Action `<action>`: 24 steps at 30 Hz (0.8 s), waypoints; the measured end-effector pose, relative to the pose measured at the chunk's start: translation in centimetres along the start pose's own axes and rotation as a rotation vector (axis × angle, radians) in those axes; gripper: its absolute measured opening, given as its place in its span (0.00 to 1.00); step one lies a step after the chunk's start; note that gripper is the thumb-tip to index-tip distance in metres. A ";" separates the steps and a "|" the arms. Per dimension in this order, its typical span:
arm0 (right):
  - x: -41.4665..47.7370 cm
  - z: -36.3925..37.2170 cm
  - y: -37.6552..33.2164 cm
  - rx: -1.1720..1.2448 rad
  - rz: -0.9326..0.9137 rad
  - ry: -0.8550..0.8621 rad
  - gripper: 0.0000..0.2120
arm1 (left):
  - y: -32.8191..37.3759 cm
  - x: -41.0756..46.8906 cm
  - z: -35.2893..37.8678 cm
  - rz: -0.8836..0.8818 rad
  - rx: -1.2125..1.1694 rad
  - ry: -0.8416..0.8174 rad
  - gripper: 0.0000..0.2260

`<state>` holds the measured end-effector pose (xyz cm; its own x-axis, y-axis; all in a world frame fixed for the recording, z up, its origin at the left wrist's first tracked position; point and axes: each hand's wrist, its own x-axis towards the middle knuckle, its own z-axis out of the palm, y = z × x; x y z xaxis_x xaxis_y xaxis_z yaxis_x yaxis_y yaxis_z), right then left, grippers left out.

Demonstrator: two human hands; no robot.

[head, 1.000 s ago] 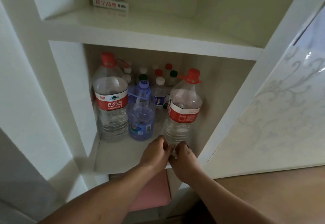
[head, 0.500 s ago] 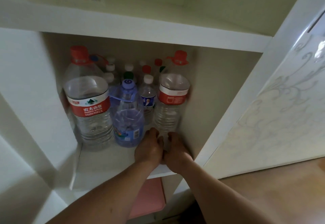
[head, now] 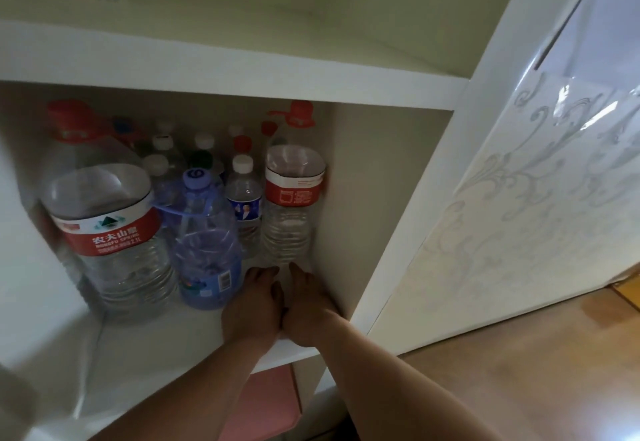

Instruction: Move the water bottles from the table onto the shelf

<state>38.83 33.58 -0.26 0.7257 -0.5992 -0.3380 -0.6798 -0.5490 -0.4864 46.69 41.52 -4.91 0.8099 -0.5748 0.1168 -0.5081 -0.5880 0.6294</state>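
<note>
A tall clear water bottle (head: 292, 194) with a red cap and red label stands upright deep in the white shelf compartment (head: 156, 336), close against its right wall. My left hand (head: 256, 302) and my right hand (head: 308, 305) lie side by side on the shelf board, fingers stretched forward and touching the bottle's base. To the left stand a big clear bottle (head: 107, 232) with a red label and a blue-tinted bottle (head: 207, 250). A small bottle (head: 244, 198) and several more stand behind them.
An upper shelf board (head: 242, 73) runs low over the bottle caps. A white panel with a silver scroll pattern (head: 519, 215) stands to the right, above a wooden surface (head: 519, 388). Something pink (head: 266, 406) sits in the compartment below.
The red-label bottle has slid from the shelf's front edge deeper in, toward the right wall. Both hands followed it at its base, and the view moved closer.
</note>
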 end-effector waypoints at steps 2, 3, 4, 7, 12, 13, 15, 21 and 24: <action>0.0 0.0 0.1 -0.005 0.008 -0.013 0.35 | -0.2 0.0 0.1 0.003 -0.005 -0.011 0.19; -0.1 -0.1 0.0 -0.017 0.012 -0.022 0.35 | -0.3 0.0 0.1 0.009 -0.006 -0.018 0.20; 0.0 -0.1 0.0 -0.028 0.011 -0.026 0.36 | -0.4 0.0 0.2 0.016 -0.007 -0.021 0.20; -0.1 -0.1 0.1 -0.041 0.008 -0.039 0.38 | -0.5 -0.1 0.2 0.025 -0.016 -0.036 0.21; -0.1 0.0 0.3 -0.049 0.017 -0.054 0.42 | -0.6 -0.2 0.2 0.060 -0.026 -0.062 0.22; -0.2 -0.1 0.2 -0.049 0.019 -0.059 0.43 | -0.7 -0.2 0.2 0.060 -0.026 -0.066 0.22; 0.0 -0.2 0.1 -0.049 0.021 -0.068 0.43 | -0.7 0.2 0.1 0.051 -0.026 -0.081 0.22; -0.1 -0.5 -0.1 -0.208 -0.051 -0.116 0.41 | -0.6 0.6 -0.1 0.062 0.030 -0.137 0.22; 0.6 -0.6 0.4 -0.176 -0.032 -0.100 0.43 | -0.3 0.5 -0.4 0.054 0.012 -0.205 0.23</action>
